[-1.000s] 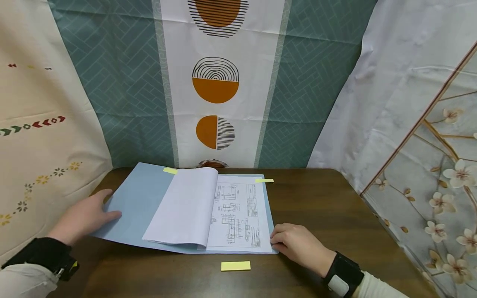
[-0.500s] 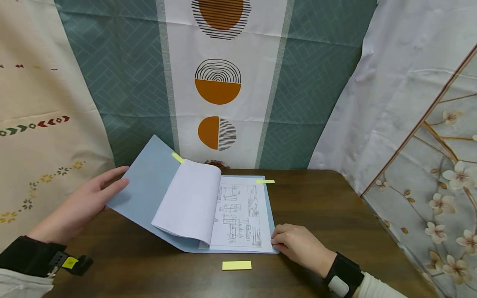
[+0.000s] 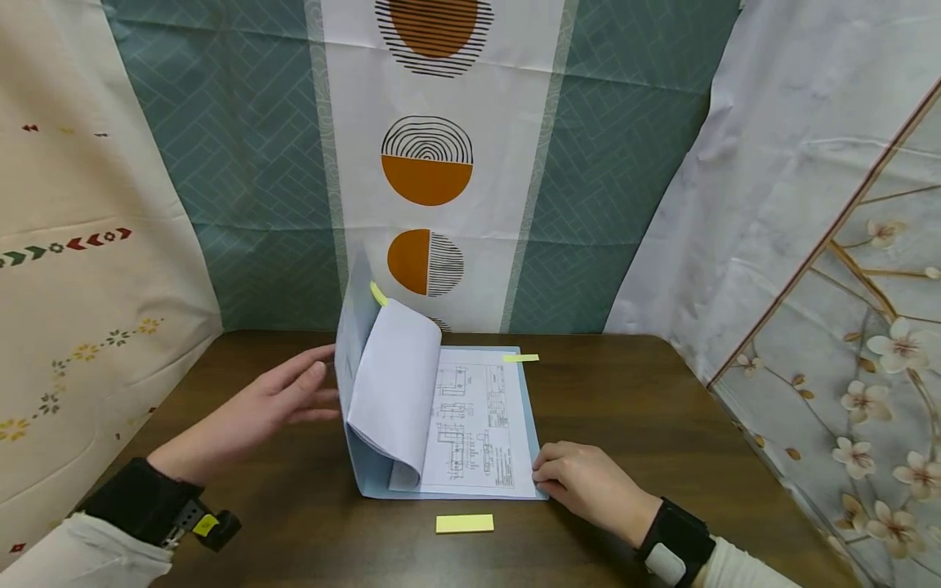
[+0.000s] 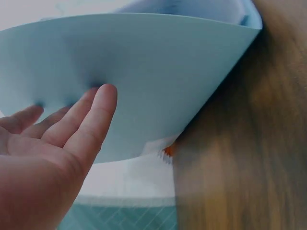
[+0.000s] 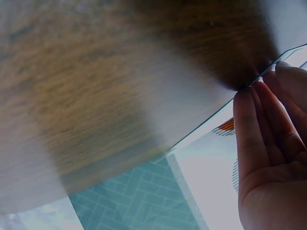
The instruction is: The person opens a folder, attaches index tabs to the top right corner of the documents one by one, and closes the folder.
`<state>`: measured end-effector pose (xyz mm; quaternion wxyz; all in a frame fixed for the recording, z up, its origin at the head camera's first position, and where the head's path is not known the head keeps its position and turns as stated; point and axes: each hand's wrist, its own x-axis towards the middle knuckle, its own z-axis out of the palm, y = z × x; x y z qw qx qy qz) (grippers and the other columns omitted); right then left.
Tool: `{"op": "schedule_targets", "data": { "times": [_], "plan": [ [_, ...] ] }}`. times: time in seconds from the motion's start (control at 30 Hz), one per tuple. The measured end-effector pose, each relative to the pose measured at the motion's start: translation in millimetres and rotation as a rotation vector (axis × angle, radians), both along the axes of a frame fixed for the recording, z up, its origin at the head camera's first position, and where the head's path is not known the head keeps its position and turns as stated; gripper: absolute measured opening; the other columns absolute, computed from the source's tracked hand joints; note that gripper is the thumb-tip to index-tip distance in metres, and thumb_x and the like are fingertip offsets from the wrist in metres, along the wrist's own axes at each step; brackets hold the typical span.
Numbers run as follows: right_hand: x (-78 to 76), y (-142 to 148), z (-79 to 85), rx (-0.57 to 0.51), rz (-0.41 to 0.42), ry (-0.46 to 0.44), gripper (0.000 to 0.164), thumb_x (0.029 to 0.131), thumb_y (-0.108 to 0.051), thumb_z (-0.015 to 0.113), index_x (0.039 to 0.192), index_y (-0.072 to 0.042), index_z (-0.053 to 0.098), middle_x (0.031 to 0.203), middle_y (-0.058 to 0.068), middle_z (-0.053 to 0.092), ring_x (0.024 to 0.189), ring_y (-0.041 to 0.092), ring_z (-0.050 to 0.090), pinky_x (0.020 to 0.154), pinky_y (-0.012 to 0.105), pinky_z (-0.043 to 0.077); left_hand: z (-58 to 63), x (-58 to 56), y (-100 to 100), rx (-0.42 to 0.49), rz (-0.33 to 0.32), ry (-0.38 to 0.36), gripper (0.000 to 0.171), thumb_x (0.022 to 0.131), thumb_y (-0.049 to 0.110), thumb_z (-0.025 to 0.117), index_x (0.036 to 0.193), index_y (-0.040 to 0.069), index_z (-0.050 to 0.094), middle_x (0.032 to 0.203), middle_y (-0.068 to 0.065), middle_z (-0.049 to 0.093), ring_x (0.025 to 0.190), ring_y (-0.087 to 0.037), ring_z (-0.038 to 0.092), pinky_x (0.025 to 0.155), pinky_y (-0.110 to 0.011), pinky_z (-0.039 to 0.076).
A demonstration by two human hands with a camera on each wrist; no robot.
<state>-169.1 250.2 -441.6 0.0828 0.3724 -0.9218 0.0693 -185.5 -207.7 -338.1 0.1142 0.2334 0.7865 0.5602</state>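
Note:
A light blue folder lies on the table with its left cover raised almost upright. White sheets curl up with that cover, and a printed technical drawing lies flat on the right side. My left hand touches the outer face of the cover; in the left wrist view its fingers are extended against the blue surface. At the lower right corner of the folder rests my right hand. Its fingertips meet the folder's edge in the right wrist view.
A yellow sticky strip lies on the brown table in front of the folder. Another yellow tab sticks out at the drawing's upper right, and one more tab is on the raised sheets. Patterned cloths hang behind.
My left hand has lifted the folder's left cover from nearly flat to almost upright, moving rightward with it. The curled sheets have risen too. My right hand has stayed at the corner.

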Motion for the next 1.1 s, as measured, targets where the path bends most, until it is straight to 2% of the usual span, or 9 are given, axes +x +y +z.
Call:
{"op": "schedule_targets", "data": {
  "times": [0.23, 0.47, 0.7, 0.87, 1.0, 1.1],
  "plan": [
    [-1.2, 1, -2.4, -0.009, 0.032, 0.041, 0.015, 0.082, -0.019, 0.081, 0.097, -0.02, 0.079, 0.101, -0.011, 0.065, 0.087, 0.005, 0.059, 0.08, 0.023, 0.052, -24.7, -7.1, 39, -0.152, 0.01, 0.071, 0.058, 0.104, 0.046, 0.045, 0.156, 0.024, 0.031, 0.157, -0.003, 0.034, 0.132, -0.03, 0.049, 0.098, -0.041, 0.046],
    [-1.9, 1, -2.6, -0.029, 0.047, 0.056, 0.01, 0.084, -0.017, 0.079, 0.094, -0.019, 0.079, 0.101, -0.011, 0.065, 0.088, 0.003, 0.059, 0.079, 0.021, 0.051, -44.8, -11.2, 69, -0.345, 0.03, 0.215, 0.063, 0.099, 0.057, 0.05, 0.154, 0.027, 0.039, 0.154, 0.009, 0.04, 0.139, -0.019, 0.042, 0.105, -0.041, 0.04],
    [-2.4, 2, -3.1, -0.037, 0.044, 0.044, 0.01, 0.083, -0.016, 0.08, 0.092, -0.02, 0.078, 0.101, -0.011, 0.064, 0.087, 0.002, 0.059, 0.078, 0.02, 0.051, -66.7, -22.9, 96, -0.55, 0.01, 0.524, 0.054, 0.099, 0.044, 0.058, 0.145, 0.016, 0.054, 0.15, -0.003, 0.047, 0.138, -0.022, 0.043, 0.109, -0.043, 0.035],
    [-3.5, 3, -4.0, -0.042, 0.046, 0.042, 0.009, 0.084, -0.017, 0.078, 0.093, -0.021, 0.078, 0.098, -0.013, 0.064, 0.082, -0.001, 0.057, 0.074, 0.018, 0.049, -79.9, -27.5, 111, -0.703, -0.025, 0.695, 0.049, 0.097, 0.038, 0.061, 0.139, 0.014, 0.059, 0.147, -0.006, 0.051, 0.134, -0.023, 0.047, 0.107, -0.043, 0.038],
    [-4.1, 5, -4.2, -0.045, 0.066, 0.075, 0.009, 0.084, -0.014, 0.078, 0.088, -0.021, 0.076, 0.099, -0.012, 0.063, 0.082, -0.002, 0.057, 0.074, 0.017, 0.049, -87.0, -29.4, 119, -0.778, -0.052, 0.775, 0.048, 0.096, 0.039, 0.062, 0.137, 0.013, 0.061, 0.145, -0.007, 0.053, 0.134, -0.026, 0.047, 0.106, -0.049, 0.036],
    [-4.3, 6, -4.2, -0.052, 0.057, 0.07, 0.01, 0.085, -0.013, 0.077, 0.088, -0.022, 0.075, 0.1, -0.012, 0.063, 0.084, -0.002, 0.058, 0.076, 0.017, 0.049, -89.8, -30.4, 122, -0.815, -0.064, 0.786, 0.048, 0.097, 0.04, 0.061, 0.137, 0.014, 0.061, 0.145, -0.007, 0.053, 0.135, -0.027, 0.046, 0.105, -0.053, 0.035]
  ]
}}
